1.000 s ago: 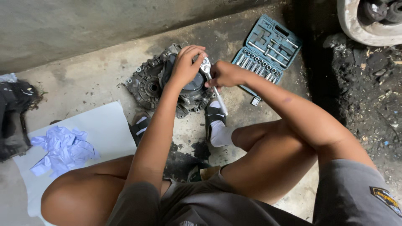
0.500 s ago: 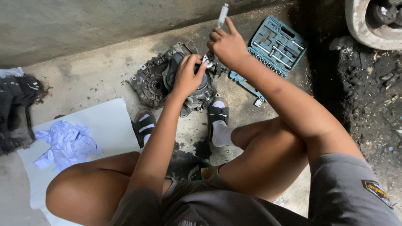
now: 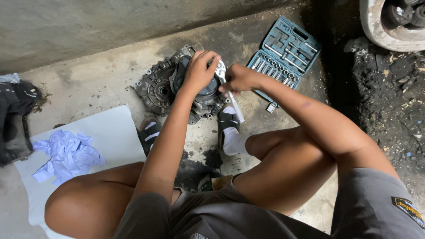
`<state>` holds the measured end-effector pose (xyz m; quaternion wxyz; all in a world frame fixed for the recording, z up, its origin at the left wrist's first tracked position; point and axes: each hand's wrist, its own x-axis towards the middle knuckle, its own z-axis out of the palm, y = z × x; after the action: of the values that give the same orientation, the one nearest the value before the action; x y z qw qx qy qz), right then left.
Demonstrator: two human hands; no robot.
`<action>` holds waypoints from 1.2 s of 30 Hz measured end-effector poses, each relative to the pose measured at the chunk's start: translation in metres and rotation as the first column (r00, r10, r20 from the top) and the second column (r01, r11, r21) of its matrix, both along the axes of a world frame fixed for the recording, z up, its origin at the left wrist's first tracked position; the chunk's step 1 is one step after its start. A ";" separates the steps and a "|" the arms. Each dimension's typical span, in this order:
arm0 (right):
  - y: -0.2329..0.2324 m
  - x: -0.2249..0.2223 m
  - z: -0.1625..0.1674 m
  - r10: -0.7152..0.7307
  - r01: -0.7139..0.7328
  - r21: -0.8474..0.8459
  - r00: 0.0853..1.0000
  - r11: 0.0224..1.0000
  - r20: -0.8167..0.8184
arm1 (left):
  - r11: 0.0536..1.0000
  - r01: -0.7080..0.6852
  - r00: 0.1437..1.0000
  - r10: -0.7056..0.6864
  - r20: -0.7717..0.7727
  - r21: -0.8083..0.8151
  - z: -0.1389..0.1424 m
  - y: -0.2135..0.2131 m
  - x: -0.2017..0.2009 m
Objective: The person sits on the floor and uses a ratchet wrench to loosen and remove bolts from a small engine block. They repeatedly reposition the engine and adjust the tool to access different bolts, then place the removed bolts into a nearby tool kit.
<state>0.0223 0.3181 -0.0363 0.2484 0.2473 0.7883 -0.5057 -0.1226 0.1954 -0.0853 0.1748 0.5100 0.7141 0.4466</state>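
Note:
A greasy metal gearbox housing (image 3: 161,86) lies on the concrete floor in front of my knees. My left hand (image 3: 199,71) presses down on its top, fingers around the head of a silver ratchet wrench (image 3: 230,95). My right hand (image 3: 239,79) grips the wrench handle, which points down toward my sandalled foot. The part under my left palm is hidden.
An open teal socket set case (image 3: 285,53) lies just right of the housing. A white sheet (image 3: 110,132) with crumpled pale-blue gloves (image 3: 66,155) sits at left, black items (image 3: 15,119) beyond it. Dirt and debris (image 3: 389,102) lie at right, a wheel (image 3: 392,22) top right.
My right hand swung the wrench handle up and away half a second ago, then back down toward me. My left hand has stayed on the wrench head atop the housing.

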 end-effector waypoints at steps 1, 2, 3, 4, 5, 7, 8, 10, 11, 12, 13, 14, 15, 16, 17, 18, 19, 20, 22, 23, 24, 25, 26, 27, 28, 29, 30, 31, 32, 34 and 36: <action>0.003 -0.001 0.000 0.099 -0.102 0.138 0.995 0.985 0.029 | 1.000 -0.017 1.000 0.017 0.006 -0.009 -0.001 -0.002 0.000; 0.008 -0.001 0.000 0.190 -0.203 0.272 0.979 0.941 0.071 | 1.000 -0.026 1.000 0.026 0.012 0.010 -0.003 -0.005 0.001; 0.014 -0.002 0.001 0.273 -0.299 0.399 0.954 0.867 0.122 | 0.999 -0.036 0.999 0.035 0.016 0.032 -0.004 -0.009 0.001; 0.020 -0.002 0.001 0.275 -0.317 0.511 0.948 0.799 0.158 | 0.997 -0.046 0.999 0.045 0.020 0.054 -0.005 -0.012 0.002; 0.025 -0.003 0.000 0.275 -0.336 0.610 0.941 0.718 0.195 | 0.996 -0.040 0.999 0.038 0.024 0.074 -0.005 -0.016 0.003; 0.031 -0.007 -0.001 0.317 -0.318 0.783 0.934 0.535 0.164 | 0.994 -0.024 0.999 0.020 0.036 0.107 -0.007 -0.023 0.006; 0.033 -0.010 -0.003 0.368 -0.266 0.860 0.924 0.434 0.100 | 0.994 -0.029 0.999 0.026 0.029 0.109 -0.007 -0.024 0.008; 0.034 -0.018 -0.009 0.480 -0.101 0.954 0.876 0.282 -0.050 | 0.992 -0.042 0.999 0.042 0.010 0.119 -0.008 -0.026 0.011; 0.033 -0.022 -0.011 0.535 0.002 0.970 0.834 0.242 -0.135 | 0.994 -0.039 0.999 0.038 0.008 0.107 -0.008 -0.027 0.011; 0.032 -0.026 -0.012 0.591 0.107 0.973 0.779 0.206 -0.211 | 0.995 -0.036 0.999 0.036 0.007 0.096 -0.008 -0.028 0.011; 0.031 -0.028 -0.012 0.590 0.056 0.979 0.791 0.195 -0.163 | 0.996 -0.034 0.999 0.034 0.007 0.085 -0.007 -0.028 0.011; 0.031 -0.030 -0.011 0.589 0.002 0.983 0.801 0.183 -0.111 | 0.994 -0.026 1.000 0.026 -0.002 0.106 -0.007 -0.028 0.010; 0.030 -0.029 -0.009 0.588 -0.054 0.984 0.807 0.172 -0.059 | 0.992 -0.019 1.000 0.020 -0.010 0.127 -0.006 -0.029 0.008; 0.030 -0.027 -0.006 0.545 -0.135 0.971 0.838 0.195 0.007 | 0.989 -0.015 1.000 0.017 -0.017 0.145 -0.005 -0.029 0.006; 0.029 -0.023 -0.003 0.500 -0.211 0.951 0.863 0.224 0.073 | 0.991 -0.029 1.000 0.029 -0.001 0.132 -0.004 -0.029 0.005; 0.029 -0.018 0.001 0.450 -0.281 0.925 0.881 0.254 0.144 | 0.992 -0.038 0.999 0.036 0.015 0.121 -0.004 -0.027 0.004; 0.028 -0.012 0.004 0.395 -0.298 0.867 0.909 0.398 0.131 | 0.993 -0.045 0.999 0.042 0.030 0.113 -0.003 -0.024 0.003; 0.025 -0.007 0.007 0.338 -0.302 0.790 0.932 0.534 0.127 | 0.995 -0.040 0.999 0.040 0.006 0.095 -0.003 -0.020 0.001; 0.018 0.002 0.008 0.256 -0.242 0.577 0.965 0.780 0.059 | 0.998 -0.026 0.999 0.029 -0.041 0.057 -0.003 -0.012 0.000; 0.013 0.005 0.007 0.219 -0.190 0.440 0.976 0.878 -0.014 | 0.998 -0.016 0.999 0.018 -0.037 0.064 -0.003 -0.008 0.000; 0.009 0.007 0.005 0.170 -0.139 0.289 0.982 0.947 -0.083 | 0.997 -0.006 0.999 0.009 -0.034 0.073 -0.004 -0.005 -0.001; 0.005 0.007 0.003 0.097 -0.079 0.179 0.991 0.981 -0.097 | 0.997 0.001 0.999 0.002 -0.032 0.081 -0.005 -0.002 -0.001; 0.002 0.007 0.000 0.026 -0.020 0.064 0.994 0.998 -0.102 | 0.996 0.006 0.999 -0.003 -0.033 0.084 -0.006 -0.001 -0.001; 0.000 0.007 -0.002 -0.043 0.038 -0.053 0.994 0.998 -0.100 | 0.996 0.008 0.999 -0.005 -0.034 0.086 -0.006 0.000 -0.001; 0.001 0.007 -0.004 0.020 -0.020 0.010 0.998 1.000 -0.064 | 0.996 0.010 0.999 -0.007 -0.039 0.090 -0.007 -0.001 -0.002; 0.003 0.007 -0.005 0.081 -0.079 0.074 0.996 0.994 -0.027 | 0.997 0.008 1.000 -0.005 -0.031 0.080 -0.008 -0.002 -0.002; 0.007 0.007 -0.005 0.140 -0.140 0.132 0.990 0.981 0.015 | 0.998 0.004 1.000 -0.003 -0.022 0.068 -0.008 -0.003 -0.003; 0.012 0.007 -0.006 0.194 -0.198 0.260 0.980 0.945 0.041 | 0.999 0.000 1.000 0.001 -0.011 0.052 -0.008 -0.006 -0.003; 0.018 0.007 -0.005 0.244 -0.253 0.381 0.967 0.889 0.073 | 0.998 -0.004 1.000 0.004 -0.008 0.061 -0.008 -0.009 -0.002; 0.030 0.005 -0.006 0.319 -0.310 0.641 0.942 0.702 0.106 | 0.996 -0.007 1.000 0.007 -0.007 0.085 -0.008 -0.014 -0.001; 0.036 -0.002 -0.009 0.395 -0.262 0.852 0.916 0.452 0.072 | 0.991 -0.016 1.000 0.014 0.021 0.132 -0.008 -0.019 0.002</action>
<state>0.0204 0.3546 -0.0451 0.1346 0.1436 0.9803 -0.0152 -0.1206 0.1761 -0.0932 0.1446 0.5105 0.6850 0.4993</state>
